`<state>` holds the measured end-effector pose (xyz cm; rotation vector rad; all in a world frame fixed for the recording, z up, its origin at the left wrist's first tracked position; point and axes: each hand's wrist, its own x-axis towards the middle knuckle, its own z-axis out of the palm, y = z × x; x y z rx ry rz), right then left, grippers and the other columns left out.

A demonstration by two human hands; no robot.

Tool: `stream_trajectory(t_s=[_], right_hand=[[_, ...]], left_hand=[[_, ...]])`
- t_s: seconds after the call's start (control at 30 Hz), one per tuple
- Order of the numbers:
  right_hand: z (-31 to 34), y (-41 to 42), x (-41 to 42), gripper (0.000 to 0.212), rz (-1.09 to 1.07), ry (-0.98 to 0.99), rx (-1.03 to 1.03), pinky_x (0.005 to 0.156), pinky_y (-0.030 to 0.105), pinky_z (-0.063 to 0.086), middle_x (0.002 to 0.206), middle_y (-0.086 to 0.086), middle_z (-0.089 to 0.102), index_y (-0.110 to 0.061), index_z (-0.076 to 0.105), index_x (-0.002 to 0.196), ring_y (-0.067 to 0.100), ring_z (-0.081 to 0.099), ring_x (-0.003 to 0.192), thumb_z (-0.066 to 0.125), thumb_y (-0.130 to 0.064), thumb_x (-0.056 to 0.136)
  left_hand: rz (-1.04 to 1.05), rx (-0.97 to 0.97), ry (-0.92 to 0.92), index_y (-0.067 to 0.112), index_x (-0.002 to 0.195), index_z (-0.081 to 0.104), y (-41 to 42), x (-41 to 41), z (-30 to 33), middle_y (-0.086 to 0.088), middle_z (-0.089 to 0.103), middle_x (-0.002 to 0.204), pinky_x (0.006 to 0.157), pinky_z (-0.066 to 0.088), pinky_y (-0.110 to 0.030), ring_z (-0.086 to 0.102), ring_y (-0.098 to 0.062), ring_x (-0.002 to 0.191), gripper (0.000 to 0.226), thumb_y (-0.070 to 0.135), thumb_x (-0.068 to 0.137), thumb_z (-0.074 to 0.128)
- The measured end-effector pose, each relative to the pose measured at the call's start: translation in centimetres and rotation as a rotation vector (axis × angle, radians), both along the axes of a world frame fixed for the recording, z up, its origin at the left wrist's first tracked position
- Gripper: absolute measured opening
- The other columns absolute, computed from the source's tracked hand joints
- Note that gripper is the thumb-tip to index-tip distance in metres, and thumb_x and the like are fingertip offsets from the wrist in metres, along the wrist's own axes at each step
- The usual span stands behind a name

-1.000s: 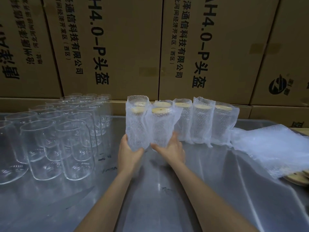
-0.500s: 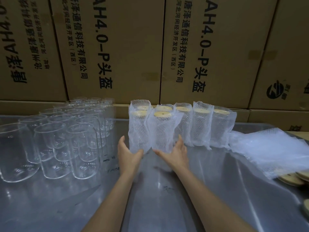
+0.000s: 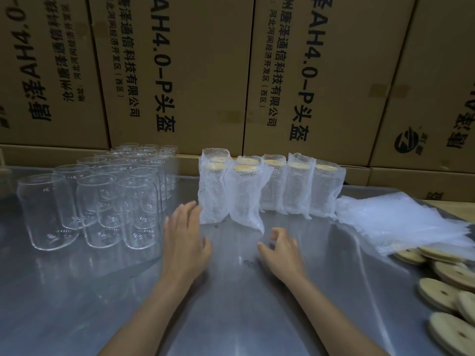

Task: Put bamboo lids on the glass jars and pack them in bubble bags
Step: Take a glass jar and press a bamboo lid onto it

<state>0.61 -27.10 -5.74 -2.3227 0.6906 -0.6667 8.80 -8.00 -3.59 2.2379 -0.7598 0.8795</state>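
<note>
Bamboo lids (image 3: 437, 294) lie loose in a heap at the lower right edge of the frame, flat discs, some with a small hole through the middle, overlapping one another on the steel worktop (image 3: 231, 304). Nearer the centre, both bare forearms reach up from the bottom edge. The left hand (image 3: 186, 240) hangs palm down with its fingers straight and spread, its grip apart and holding nothing, the fingertips just beside the foot of the nearest wrapped jar. The right hand (image 3: 281, 249) sits lower right of that, fingers loosely curled around nothing, apart from the bags. Just beyond the hands stand the packed jars (image 3: 241, 191), upright in bubble bags with pale lids showing at the open tops; two stand in front at centre frame and more run in a row behind them toward the right, touching side by side. To their right a stack of flat bubble bags (image 3: 401, 222) lies on the worktop, its near edge overlapping the lids. In the left half of the frame a cluster of bare glass jars (image 3: 115, 196) stands upright in rows, uncovered. Across the whole top of the frame rises a wall of cardboard boxes (image 3: 180, 73) printed with dark lettering.
</note>
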Motion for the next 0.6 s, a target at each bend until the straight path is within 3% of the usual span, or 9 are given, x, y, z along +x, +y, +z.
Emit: stream_trajectory(t_s=[0.07,0.17,0.3,0.37,0.43,0.5,0.6], right_hand=[[-0.1,0.5,-1.9,0.039,0.049,0.032,-0.055,0.092,0.029,0.038,0.115,-0.005,0.055,-0.018,0.049,0.124,0.018,0.042,0.122,0.058,-0.036,0.090],[-0.4,1.3,-4.6,0.038,0.153,0.086,-0.184,0.096,0.024,0.035,0.121,-0.009,0.052,-0.022,0.051,0.125,0.013,0.040,0.122,0.056,-0.039,0.091],[-0.4,2.1,-6.6,0.031,0.228,0.127,-0.277,0.094,0.023,0.035,0.116,-0.010,0.049,-0.025,0.052,0.117,0.012,0.041,0.116,0.053,-0.042,0.092],[-0.1,2.3,-6.8,0.031,0.225,0.140,-0.298,0.096,0.023,0.034,0.119,-0.009,0.049,-0.025,0.052,0.119,0.013,0.040,0.117,0.051,-0.043,0.093],[0.1,2.6,-6.8,0.032,0.220,0.150,-0.311,0.097,0.023,0.032,0.122,-0.008,0.049,-0.024,0.052,0.121,0.013,0.040,0.118,0.049,-0.043,0.094],[0.1,2.6,-6.8,0.033,0.224,0.153,-0.318,0.097,0.023,0.031,0.123,-0.007,0.048,-0.024,0.052,0.122,0.013,0.040,0.119,0.049,-0.043,0.095],[0.1,2.6,-6.9,0.033,0.231,0.148,-0.308,0.096,0.022,0.032,0.122,-0.007,0.050,-0.024,0.052,0.120,0.013,0.040,0.119,0.050,-0.043,0.094]], left_hand=[[0.088,-0.020,-0.095,0.004,0.131,0.052,1.2,0.2,1.5,-0.016,0.046,0.140,0.112,0.024,-0.057,0.037,-0.038,0.135,0.062,0.004,0.072,0.071],[0.195,-0.055,-0.160,0.004,0.135,0.046,3.3,1.6,3.4,-0.018,0.040,0.145,0.114,0.014,-0.056,0.028,-0.039,0.140,0.067,0.006,0.074,0.071],[0.295,0.046,-0.014,0.006,0.143,0.034,5.8,3.7,4.1,-0.015,0.027,0.153,0.117,0.002,-0.052,0.015,-0.035,0.145,0.069,0.019,0.084,0.067],[0.326,0.094,0.058,0.006,0.143,0.033,6.7,4.5,4.2,-0.016,0.029,0.150,0.117,0.006,-0.052,0.016,-0.034,0.144,0.068,0.024,0.087,0.066],[0.336,0.149,0.030,0.003,0.135,0.041,7.2,5.1,4.5,-0.021,0.040,0.136,0.113,0.020,-0.052,0.028,-0.039,0.133,0.060,0.021,0.085,0.068],[0.315,0.154,-0.064,-0.003,0.117,0.051,7.1,5.1,4.6,-0.024,0.048,0.115,0.102,0.030,-0.051,0.038,-0.041,0.115,0.044,0.012,0.081,0.071],[0.244,0.100,-0.175,-0.001,0.093,0.051,6.5,4.1,4.2,-0.021,0.047,0.097,0.088,0.032,-0.047,0.039,-0.037,0.097,0.028,0.007,0.078,0.074]])
